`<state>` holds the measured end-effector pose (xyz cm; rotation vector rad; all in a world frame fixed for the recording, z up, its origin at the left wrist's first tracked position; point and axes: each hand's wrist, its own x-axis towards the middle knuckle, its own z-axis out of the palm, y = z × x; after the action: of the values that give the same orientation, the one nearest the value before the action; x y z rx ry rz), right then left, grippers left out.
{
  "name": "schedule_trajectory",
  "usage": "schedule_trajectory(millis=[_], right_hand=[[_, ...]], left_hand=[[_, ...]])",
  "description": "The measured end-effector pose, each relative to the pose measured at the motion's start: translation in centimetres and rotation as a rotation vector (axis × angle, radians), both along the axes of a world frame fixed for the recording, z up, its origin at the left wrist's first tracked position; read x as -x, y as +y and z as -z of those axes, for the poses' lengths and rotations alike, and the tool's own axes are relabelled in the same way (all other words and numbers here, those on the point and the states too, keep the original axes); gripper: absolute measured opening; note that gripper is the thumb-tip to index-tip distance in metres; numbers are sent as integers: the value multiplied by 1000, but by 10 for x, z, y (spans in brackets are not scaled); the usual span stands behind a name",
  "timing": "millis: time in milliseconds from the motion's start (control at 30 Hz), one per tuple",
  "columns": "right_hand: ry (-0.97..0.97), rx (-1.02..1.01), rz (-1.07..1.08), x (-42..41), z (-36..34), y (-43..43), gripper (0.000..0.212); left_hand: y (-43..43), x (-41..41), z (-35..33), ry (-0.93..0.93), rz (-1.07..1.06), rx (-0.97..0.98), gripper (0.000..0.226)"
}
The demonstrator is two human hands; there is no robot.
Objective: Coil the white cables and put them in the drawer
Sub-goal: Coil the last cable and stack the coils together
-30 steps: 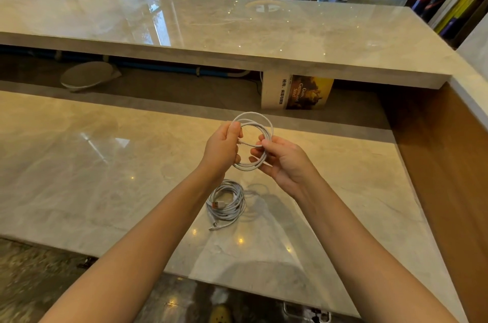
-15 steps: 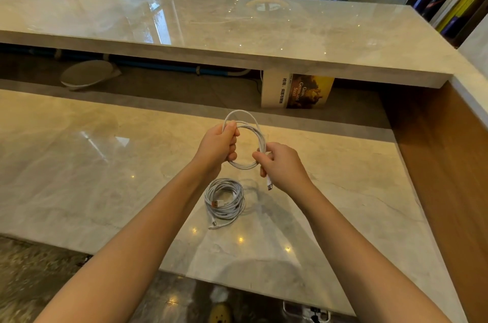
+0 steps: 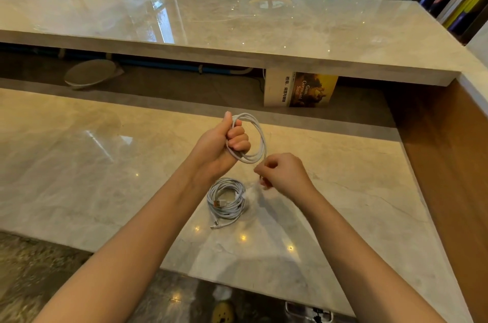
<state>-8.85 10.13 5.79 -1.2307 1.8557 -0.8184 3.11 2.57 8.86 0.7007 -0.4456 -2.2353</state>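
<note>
Over the lower counter [image 3: 79, 164]: both hands raised, one white cable between them
Left hand [image 3: 221, 143]: fist closed around the left side of the looped cable [image 3: 260, 138], loops standing upright and bulging out to the right of the fingers
Right hand [image 3: 284, 173]: lower and to the right, fingers pinched shut on the loose end of the same cable, just beneath the loops
Cable end: mostly hidden inside the right hand, plug not clear
Second cable [image 3: 227, 198]: already coiled, lying flat on the counter below and between the two hands, touched by neither; one plug resting inside the coil, the other poking out at its near edge
Cable count: two, both white
Containers: drawer not in view
Shelf under the upper counter [image 3: 237, 27]: one book [image 3: 301, 89] standing upright, one round pale disc [image 3: 89, 74] lying to the left
Book count: one
</note>
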Motion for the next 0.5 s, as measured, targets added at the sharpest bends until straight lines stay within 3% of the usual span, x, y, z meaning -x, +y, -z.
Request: schedule_trajectory(millis=[67, 100, 200, 300, 400, 500], right_hand=[[-519, -11, 46, 0, -14, -1, 11], [-680, -1, 72, 0, -20, -1, 15], [-932, 16, 164, 3, -31, -2, 21], [-870, 46, 203, 2, -35, 0, 15], [-697, 129, 269, -1, -31, 2, 10], [-682, 199, 344, -4, -27, 1, 9]], left_hand=[[2, -2, 2, 24, -13, 4, 39], [3, -4, 2, 19, -17, 18, 37], [4, -10, 4, -80, -39, 132, 31], [6, -13, 5, -277, -35, 312, 30], [12, -14, 2, -616, -15, 512, 32], [15, -11, 2, -872, -46, 649, 32]])
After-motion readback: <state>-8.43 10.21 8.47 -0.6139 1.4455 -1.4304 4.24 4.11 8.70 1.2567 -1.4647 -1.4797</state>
